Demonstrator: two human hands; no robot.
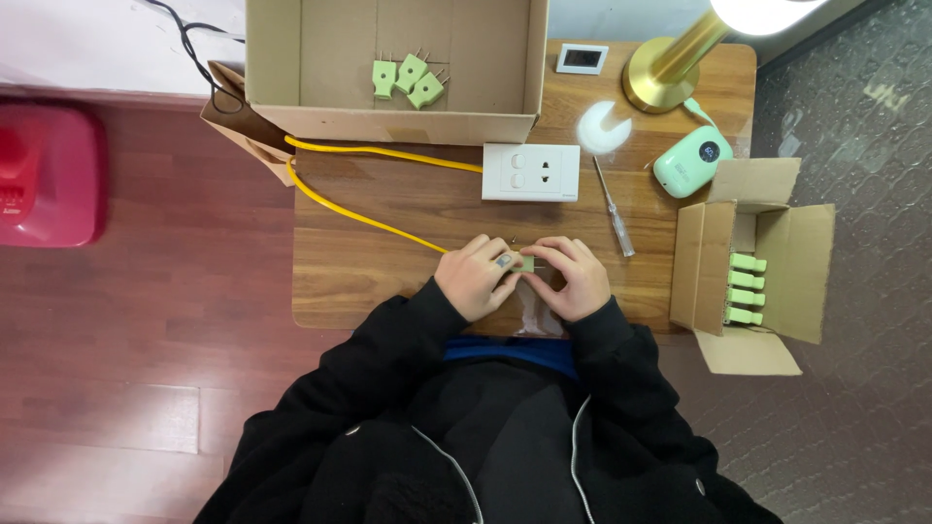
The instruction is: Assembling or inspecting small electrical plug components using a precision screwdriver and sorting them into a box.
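Note:
My left hand (476, 278) and my right hand (575, 277) meet at the near edge of a small wooden table (388, 262). Between their fingers they pinch a small green plug (521, 263), mostly hidden by the fingers. A yellow cable (359, 215) runs from the left hand across the table toward the big cardboard box. A clear plastic bag (537, 309) lies under the hands.
A large open cardboard box (485, 124) at the back holds three green plugs (408, 78). A white wall socket (531, 172), a screwdriver (614, 208), a brass lamp base (662, 73), a green gadget (691, 160) and a small box (701, 262) with several green plugs (746, 289) stand nearby.

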